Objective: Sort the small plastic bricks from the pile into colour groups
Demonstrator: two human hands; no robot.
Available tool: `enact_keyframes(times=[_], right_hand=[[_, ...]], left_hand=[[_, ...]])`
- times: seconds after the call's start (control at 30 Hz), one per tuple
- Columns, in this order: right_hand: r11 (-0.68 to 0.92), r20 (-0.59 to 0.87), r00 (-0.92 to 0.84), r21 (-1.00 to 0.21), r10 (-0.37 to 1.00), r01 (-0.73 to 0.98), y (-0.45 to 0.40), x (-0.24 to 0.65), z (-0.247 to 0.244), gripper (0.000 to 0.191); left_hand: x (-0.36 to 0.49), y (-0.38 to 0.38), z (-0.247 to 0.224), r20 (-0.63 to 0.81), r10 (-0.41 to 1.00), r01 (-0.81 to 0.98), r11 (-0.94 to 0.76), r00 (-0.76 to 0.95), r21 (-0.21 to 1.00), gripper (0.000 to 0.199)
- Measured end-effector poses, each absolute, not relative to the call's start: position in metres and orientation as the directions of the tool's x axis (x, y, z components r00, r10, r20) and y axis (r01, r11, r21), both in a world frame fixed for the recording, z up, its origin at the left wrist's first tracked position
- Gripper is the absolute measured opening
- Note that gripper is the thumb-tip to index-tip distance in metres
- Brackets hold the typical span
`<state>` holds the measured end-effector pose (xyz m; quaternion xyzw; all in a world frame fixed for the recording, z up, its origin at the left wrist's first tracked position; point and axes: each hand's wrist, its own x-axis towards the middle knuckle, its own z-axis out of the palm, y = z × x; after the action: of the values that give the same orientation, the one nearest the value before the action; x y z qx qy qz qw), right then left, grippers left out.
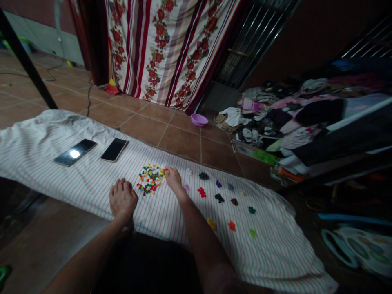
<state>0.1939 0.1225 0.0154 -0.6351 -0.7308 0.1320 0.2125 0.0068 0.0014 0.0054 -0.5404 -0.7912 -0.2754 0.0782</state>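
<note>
A round patch of small mixed-colour pieces point(150, 178) lies on the striped cloth point(159, 212). My left hand point(123, 198) rests on the cloth left of the patch, fingers apart and holding nothing. At the patch's right edge, my right hand point(173, 178) has its fingers pinched; what they hold, if anything, is too small to tell. Small single-colour piles are spread to the right, among them red point(201, 192), black point(219, 198), yellow point(211, 223), orange point(232, 226), light green point(252, 232), dark green point(251, 210) and purple point(218, 184).
Two phones point(114, 149) lie on the cloth at the left, one reflecting a bright light. Beyond the cloth's far edge, a purple bowl point(199, 119) sits on the tiled floor. Heaped clothes point(288, 114) are at the right, behind a dark slanting bar.
</note>
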Motion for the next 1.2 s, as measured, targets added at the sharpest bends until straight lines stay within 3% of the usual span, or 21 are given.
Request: enact_keyframes(times=[0.27, 0.53, 0.8, 1.2], right_hand=[[0.088, 0.087, -0.052, -0.483, 0.995, 0.871, 0.132, 0.188, 0.020, 0.016], [0.065, 0.056, -0.043, -0.481, 0.998, 0.874, 0.134, 0.187, 0.023, 0.019], [0.090, 0.116, -0.027, -0.574, 0.993, 0.814, 0.129, 0.191, 0.017, 0.012], [0.086, 0.176, 0.059, -0.714, 0.983, 0.695, 0.111, 0.190, 0.018, 0.015]], left_hand=[[0.007, 0.002, 0.005, 0.426, 0.812, 0.902, 0.265, -0.399, 0.340, 0.027], [0.007, 0.001, 0.007, 0.421, 0.817, 0.903, 0.258, -0.393, 0.342, 0.026], [0.007, 0.001, 0.006, 0.441, 0.812, 0.912, 0.256, -0.383, 0.320, 0.026], [0.007, 0.000, 0.005, 0.408, 0.820, 0.886, 0.234, -0.401, 0.401, 0.031]])
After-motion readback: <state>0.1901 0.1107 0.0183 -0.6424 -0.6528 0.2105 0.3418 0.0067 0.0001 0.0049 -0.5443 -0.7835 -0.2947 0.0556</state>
